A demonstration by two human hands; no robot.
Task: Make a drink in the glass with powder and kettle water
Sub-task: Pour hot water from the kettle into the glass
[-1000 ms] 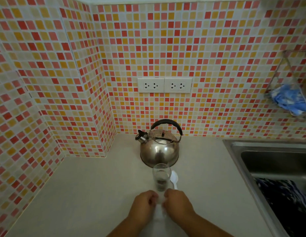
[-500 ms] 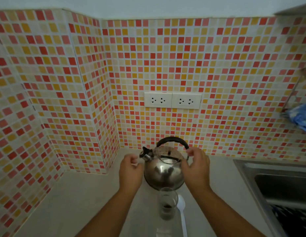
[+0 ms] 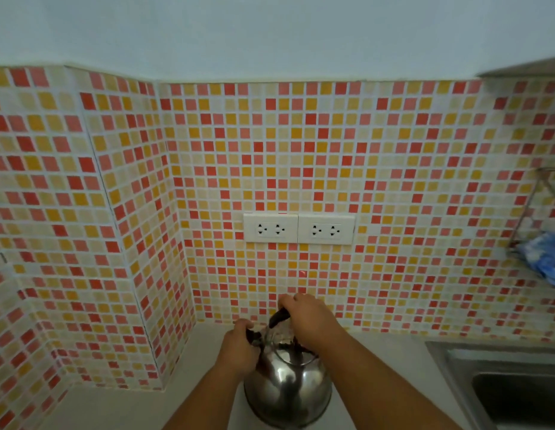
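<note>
Two hands are on the kettle [image 3: 287, 387], which stands on the worktop [image 3: 115, 408] near the tiled wall [image 3: 270, 169]. The right hand [image 3: 307, 316] is closed around the black handle [image 3: 277, 316] at the top. The left hand [image 3: 239, 346] is curled at the spout side, its fingers pressed on the dark spout cap [image 3: 254, 335]. Both forearms reach in from below. The glass is out of view. At the right is a sink [image 3: 502, 386], and above it a wire rack [image 3: 536, 212] with a blue cloth [image 3: 546, 259]. Two sockets [image 3: 298, 228] sit on the wall.
</note>
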